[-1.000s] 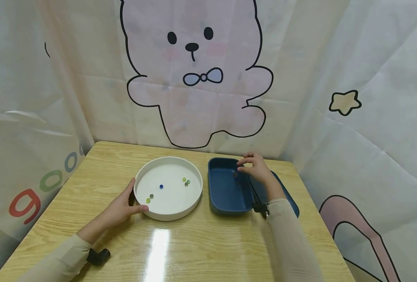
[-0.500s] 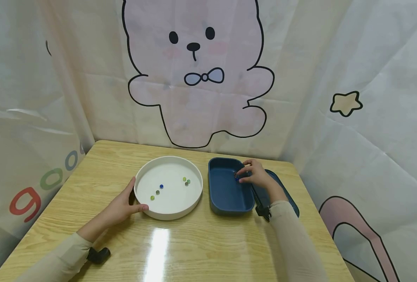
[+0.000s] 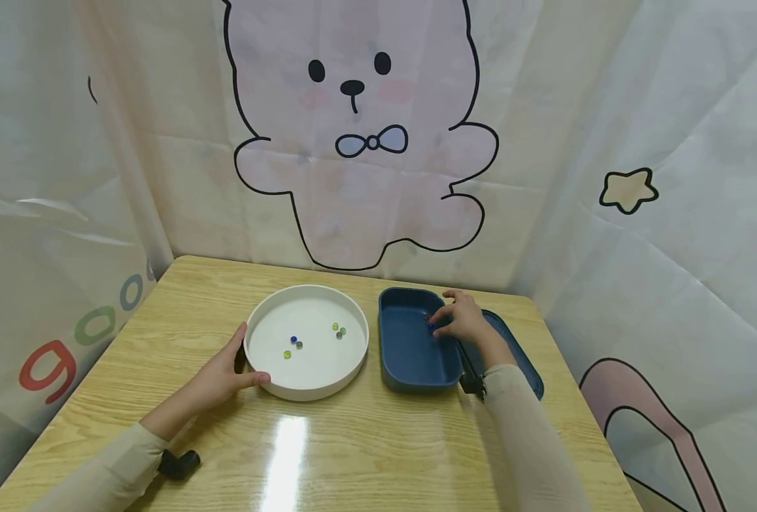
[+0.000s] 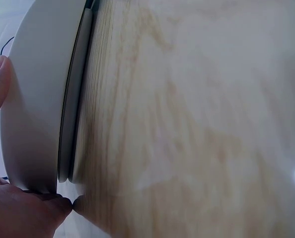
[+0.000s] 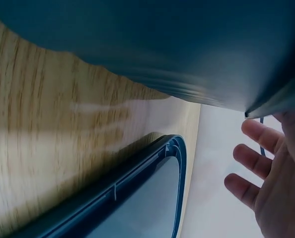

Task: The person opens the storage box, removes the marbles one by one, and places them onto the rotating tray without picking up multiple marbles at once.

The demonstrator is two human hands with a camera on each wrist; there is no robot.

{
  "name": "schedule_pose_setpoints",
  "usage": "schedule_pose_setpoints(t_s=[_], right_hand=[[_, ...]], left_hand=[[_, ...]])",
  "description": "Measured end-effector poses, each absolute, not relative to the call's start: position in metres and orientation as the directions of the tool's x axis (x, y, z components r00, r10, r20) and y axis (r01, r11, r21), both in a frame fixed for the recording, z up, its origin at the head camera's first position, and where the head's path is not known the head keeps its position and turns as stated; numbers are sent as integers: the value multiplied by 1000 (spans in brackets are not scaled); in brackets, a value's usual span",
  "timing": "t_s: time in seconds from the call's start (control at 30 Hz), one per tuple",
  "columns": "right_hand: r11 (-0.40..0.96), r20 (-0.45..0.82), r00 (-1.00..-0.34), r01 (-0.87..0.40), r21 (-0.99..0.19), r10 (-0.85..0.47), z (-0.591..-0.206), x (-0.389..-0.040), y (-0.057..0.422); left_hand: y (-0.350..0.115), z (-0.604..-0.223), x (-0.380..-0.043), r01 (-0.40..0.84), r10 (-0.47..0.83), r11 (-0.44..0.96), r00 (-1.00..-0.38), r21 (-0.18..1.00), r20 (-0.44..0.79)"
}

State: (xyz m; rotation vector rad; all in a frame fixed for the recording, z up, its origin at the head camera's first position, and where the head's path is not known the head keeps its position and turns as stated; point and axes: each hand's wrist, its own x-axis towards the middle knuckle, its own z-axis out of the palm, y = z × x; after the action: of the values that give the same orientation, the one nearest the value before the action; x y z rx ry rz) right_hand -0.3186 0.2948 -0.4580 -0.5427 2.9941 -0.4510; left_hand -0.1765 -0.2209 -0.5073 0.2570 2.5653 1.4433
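The right hand (image 3: pixel 465 321) reaches over the wall of the blue box (image 3: pixel 413 355). The right wrist view shows three fingers apart outside that wall; the tips inside are hidden there, and I cannot tell whether they pinch anything. A blue ball (image 3: pixel 431 326) sits right at those tips, with a reddish ball (image 3: pixel 426 317) just beyond it. To this hand's right, partly under the forearm, lies what looks like a blue lid (image 5: pixel 147 201).

The left hand (image 3: pixel 218 378) grips the white tray (image 3: pixel 327 370), thumb and fingers spread around its outer wall. Six small balls (image 3: pixel 299 345) lie in the tray, to the right of that hand.

Round and slick-looking, the blue ball probably calls for a light pinch from opposite sides, low down, so it doesn't squirt away or nudge its neighbor. The left hand does best quite steady, since a tilt could set its balls rolling.
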Motion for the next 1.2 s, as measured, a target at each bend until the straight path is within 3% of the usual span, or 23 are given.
schedule_pose_setpoints(t_s=[0.93, 1.2], right_hand=[[970, -133, -967, -198, -143, -217, -463, -317, 274], [970, -133, -970, -182, -159, -204, -465, -315, 273]], left_hand=[[-223, -506, -176, 53, 241, 510, -967, 859, -83], [-223, -508, -176, 49, 244, 495, -966, 867, -85]])
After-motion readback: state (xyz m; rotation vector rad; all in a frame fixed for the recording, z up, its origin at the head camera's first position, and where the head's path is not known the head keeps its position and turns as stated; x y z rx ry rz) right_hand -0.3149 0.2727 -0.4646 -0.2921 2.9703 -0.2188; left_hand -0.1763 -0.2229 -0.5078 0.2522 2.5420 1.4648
